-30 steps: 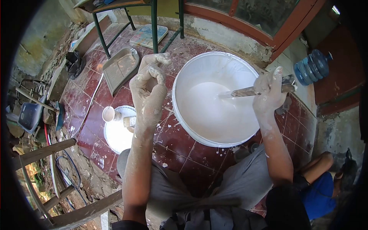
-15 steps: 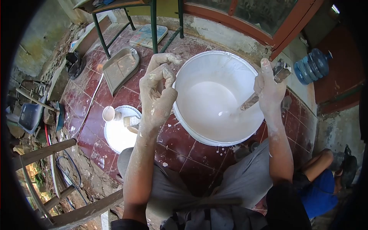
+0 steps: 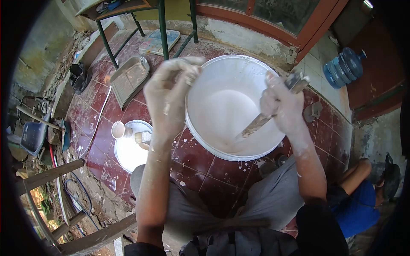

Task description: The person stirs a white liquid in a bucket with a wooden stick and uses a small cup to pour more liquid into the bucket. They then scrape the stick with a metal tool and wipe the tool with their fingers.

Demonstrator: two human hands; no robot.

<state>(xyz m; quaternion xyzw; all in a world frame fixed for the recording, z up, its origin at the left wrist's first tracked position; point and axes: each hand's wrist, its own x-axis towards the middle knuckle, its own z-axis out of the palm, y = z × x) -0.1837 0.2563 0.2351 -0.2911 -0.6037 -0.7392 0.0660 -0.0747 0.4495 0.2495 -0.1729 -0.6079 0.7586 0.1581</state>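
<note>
My right hand (image 3: 282, 104) is wrapped round a paint-smeared stirring stick (image 3: 256, 125), which slants down into the large white bucket (image 3: 200, 138). Its lower end dips into the thick whitish liquid (image 3: 230, 106); the upper end juts out past my thumb. My left hand (image 3: 168, 96), coated in the same whitish stuff and blurred by motion, is raised by the bucket's left rim. Its fingers are curled, with thumb and fingertips close together; what they hold, if anything, I cannot tell.
Left of the bucket, a white lid (image 3: 128, 155) carries a small cup (image 3: 118, 129) and a paintbrush (image 3: 143, 137). A dustpan (image 3: 130, 79) lies behind on red tiles. A blue water bottle (image 3: 345, 68) lies right; a person in blue (image 3: 356, 209) is at lower right.
My right hand has moved left and down, swinging the stick deeper across the bucket. My left hand has shifted slightly left, its thumb now nearer the fingertips. The view has shifted a little.
</note>
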